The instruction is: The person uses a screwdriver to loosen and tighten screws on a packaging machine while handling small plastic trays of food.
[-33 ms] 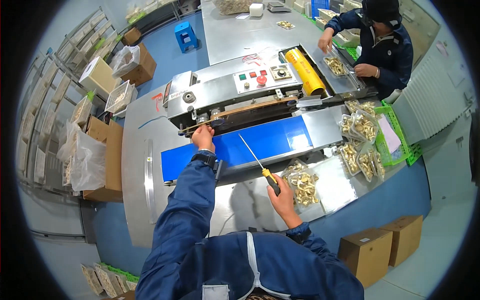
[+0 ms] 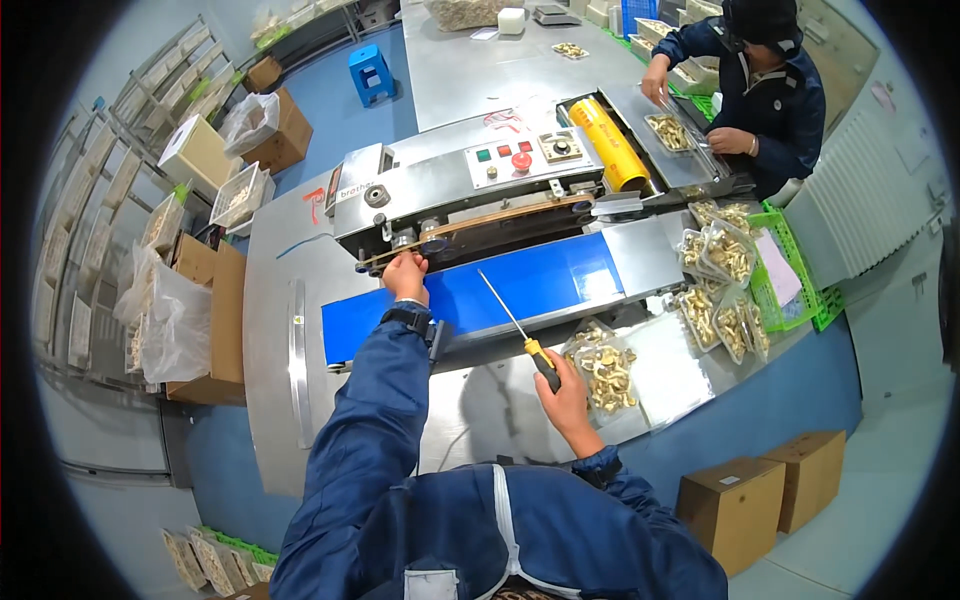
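Observation:
My right hand (image 2: 568, 405) grips the yellow-and-black handle of a screwdriver (image 2: 540, 361), its long shaft pointing up and left over the blue conveyor belt (image 2: 540, 279). At the left end of the band sealing machine (image 2: 460, 190), my left hand (image 2: 407, 277) is closed, fingertips at the narrow brown band (image 2: 500, 213) beside the rollers (image 2: 434, 238). What those fingers pinch is hidden. A clear tray of mushrooms (image 2: 607, 377) lies just right of the screwdriver.
Across the table a co-worker (image 2: 768, 110) handles film over a mushroom tray (image 2: 669, 132) beside a yellow film roll (image 2: 610, 145). More packed trays (image 2: 728, 250) and a green basket (image 2: 785, 270) stand right. Cardboard boxes (image 2: 732, 508) sit on the floor; a metal strip (image 2: 298, 360) lies left.
The co-worker's raised hand has shifted slightly over the tray. My hands, the screwdriver and the machine look the same.

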The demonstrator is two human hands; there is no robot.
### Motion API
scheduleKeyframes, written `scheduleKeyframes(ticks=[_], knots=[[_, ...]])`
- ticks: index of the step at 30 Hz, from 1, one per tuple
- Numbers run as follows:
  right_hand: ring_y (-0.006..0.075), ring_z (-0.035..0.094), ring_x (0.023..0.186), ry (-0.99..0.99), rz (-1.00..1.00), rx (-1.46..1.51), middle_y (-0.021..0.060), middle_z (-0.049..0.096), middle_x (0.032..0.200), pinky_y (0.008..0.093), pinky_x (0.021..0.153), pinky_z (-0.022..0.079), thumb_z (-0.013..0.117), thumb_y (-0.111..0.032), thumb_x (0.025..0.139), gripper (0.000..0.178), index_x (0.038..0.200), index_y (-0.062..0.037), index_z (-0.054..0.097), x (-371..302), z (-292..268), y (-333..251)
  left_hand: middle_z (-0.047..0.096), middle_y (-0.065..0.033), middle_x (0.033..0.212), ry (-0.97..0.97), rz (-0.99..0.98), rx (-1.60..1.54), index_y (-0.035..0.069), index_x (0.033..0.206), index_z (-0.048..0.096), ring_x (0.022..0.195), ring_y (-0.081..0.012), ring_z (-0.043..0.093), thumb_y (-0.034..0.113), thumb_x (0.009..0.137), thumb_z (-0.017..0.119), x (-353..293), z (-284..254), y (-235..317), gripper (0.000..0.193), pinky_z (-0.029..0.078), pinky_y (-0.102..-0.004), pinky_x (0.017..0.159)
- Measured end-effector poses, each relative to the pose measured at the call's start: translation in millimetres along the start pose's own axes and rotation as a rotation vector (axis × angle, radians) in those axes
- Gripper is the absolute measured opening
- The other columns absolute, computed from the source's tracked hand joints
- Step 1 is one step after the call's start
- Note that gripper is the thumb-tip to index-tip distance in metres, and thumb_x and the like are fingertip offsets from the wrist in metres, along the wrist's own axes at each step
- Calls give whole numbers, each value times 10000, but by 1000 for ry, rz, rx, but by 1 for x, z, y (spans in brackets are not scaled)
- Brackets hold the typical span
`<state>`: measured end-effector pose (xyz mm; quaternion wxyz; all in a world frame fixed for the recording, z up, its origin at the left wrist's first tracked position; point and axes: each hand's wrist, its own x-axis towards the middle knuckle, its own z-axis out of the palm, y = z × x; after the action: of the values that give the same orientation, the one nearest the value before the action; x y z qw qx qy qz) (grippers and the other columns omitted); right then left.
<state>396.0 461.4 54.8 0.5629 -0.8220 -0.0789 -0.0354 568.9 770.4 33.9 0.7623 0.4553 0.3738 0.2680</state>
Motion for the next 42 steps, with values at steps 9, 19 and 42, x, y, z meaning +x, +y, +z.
scheduleKeyframes(ticks=[9,19,42], knots=[[343,616,955,-6,29,-37,191,625,1072,388,824,479,648,-131,827,400,1202,-21,565,-5,-11,8,600,-45,764,-15,-12,132,21,888,599,645,-135,582,151,914,598,-5,3,2,133,539,-265,613],[326,626,942,6,10,-36,197,641,1040,371,841,479,638,-122,835,379,1189,-2,580,-7,-12,22,640,-73,635,22,442,579,-32,751,653,530,-145,615,161,877,597,14,-5,-15,238,526,-286,497],[319,622,987,-48,41,-85,192,646,1080,380,871,471,649,-126,827,391,1196,-11,591,-13,-14,28,576,-57,810,-237,-58,28,36,969,531,677,-130,555,204,992,416,-5,-10,-2,205,565,-307,650]])
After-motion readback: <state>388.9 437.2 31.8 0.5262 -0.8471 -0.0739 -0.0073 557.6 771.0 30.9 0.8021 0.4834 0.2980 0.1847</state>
